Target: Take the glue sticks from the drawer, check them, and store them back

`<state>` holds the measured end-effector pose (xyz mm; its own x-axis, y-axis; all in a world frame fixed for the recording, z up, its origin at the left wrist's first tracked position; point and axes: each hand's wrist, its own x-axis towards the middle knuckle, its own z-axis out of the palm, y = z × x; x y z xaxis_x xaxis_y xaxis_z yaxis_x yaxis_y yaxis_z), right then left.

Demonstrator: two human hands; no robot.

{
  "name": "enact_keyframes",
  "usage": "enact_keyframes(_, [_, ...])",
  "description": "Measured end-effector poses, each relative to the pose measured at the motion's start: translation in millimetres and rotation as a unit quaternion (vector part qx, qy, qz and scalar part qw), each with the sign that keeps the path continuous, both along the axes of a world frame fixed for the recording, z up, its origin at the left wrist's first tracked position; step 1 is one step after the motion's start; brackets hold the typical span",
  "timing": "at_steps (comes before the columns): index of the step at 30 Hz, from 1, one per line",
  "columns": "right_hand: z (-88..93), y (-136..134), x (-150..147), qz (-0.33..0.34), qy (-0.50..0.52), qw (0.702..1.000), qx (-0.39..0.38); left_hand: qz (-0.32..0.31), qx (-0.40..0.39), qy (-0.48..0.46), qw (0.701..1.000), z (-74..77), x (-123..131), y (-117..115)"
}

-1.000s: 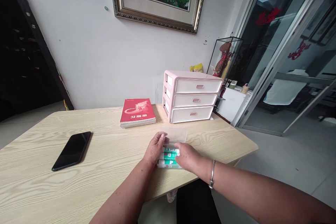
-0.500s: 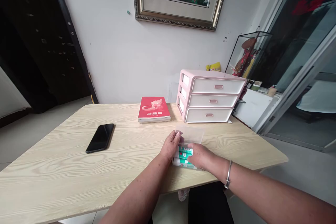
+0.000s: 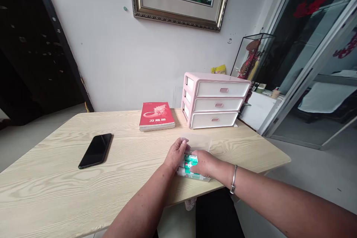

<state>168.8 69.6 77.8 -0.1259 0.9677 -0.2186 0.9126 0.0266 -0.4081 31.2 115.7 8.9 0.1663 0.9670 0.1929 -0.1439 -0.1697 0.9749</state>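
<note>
A clear plastic box (image 3: 206, 179) lies near the table's front edge, its see-through lid (image 3: 201, 142) raised at the far side. Inside, green-and-white tubes that look like glue sticks (image 3: 190, 158) lie side by side. My left hand (image 3: 176, 153) is closed on the box's left side, thumb up by the lid's corner. From the right, my right hand (image 3: 205, 163) reaches over the box, thumb and fingers closed around the glue sticks; its palm hides their right ends. Which stick it grips, I cannot tell.
A black phone (image 3: 95, 150) lies on the left of the wooden table (image 3: 134, 189). Red-covered books (image 3: 156, 115) are stacked at the back, beside a pink-and-white drawer unit (image 3: 217, 100). Behind rises a wall with a framed picture (image 3: 178, 11).
The whole view has shifted, so the table and objects appear further left. Both hands keep their hold at the box, with hardly any movement relative to it.
</note>
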Motion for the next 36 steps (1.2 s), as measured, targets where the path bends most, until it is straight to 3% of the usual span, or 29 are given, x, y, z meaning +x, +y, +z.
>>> enact_keyframes(5, [9.3,4.7,4.3,0.088,-0.044,0.995,0.002,0.008,-0.005,-0.004,1.000,1.7,0.3,-1.4])
enact_keyframes(9, [13.2,7.8,11.4,0.067,-0.013,0.998,-0.003,0.028,-0.011,-0.002,1.000,4.8,-3.7,0.0])
enact_keyframes(12, [16.3,0.6,19.7,0.017,0.103,0.994,-0.043,0.043,-0.020,-0.007,0.999,9.6,-11.6,2.1])
enact_keyframes(15, [18.1,-12.7,28.0,-0.021,0.287,0.953,-0.099,0.086,-0.022,-0.018,0.996,18.7,-22.1,0.6])
enact_keyframes(19, [15.1,-25.6,27.4,0.002,0.454,0.888,-0.069,0.203,-0.013,-0.073,0.976,35.0,-29.6,-17.6])
enact_keyframes(21, [13.9,-28.1,19.7,0.017,0.476,0.879,-0.029,0.196,-0.022,-0.121,0.973,43.0,-26.3,-34.0])
enact_keyframes(25, [18.2,-34.4,-5.6,0.063,0.351,0.928,0.111,0.090,-0.082,-0.230,0.966,59.8,-9.2,-67.2])
enact_keyframes(29, [26.2,-44.6,-24.3,0.134,0.178,0.952,0.210,0.126,-0.166,-0.292,0.933,73.0,-1.6,-77.9])
enact_keyframes(32, [27.0,-45.5,-18.9,0.167,0.169,0.953,0.190,0.168,-0.194,-0.341,0.904,71.8,-13.0,-70.5])
enact_keyframes(36, [17.3,-37.0,6.7,0.148,0.119,0.975,0.118,0.194,-0.192,-0.369,0.889,58.3,-37.6,-58.5])
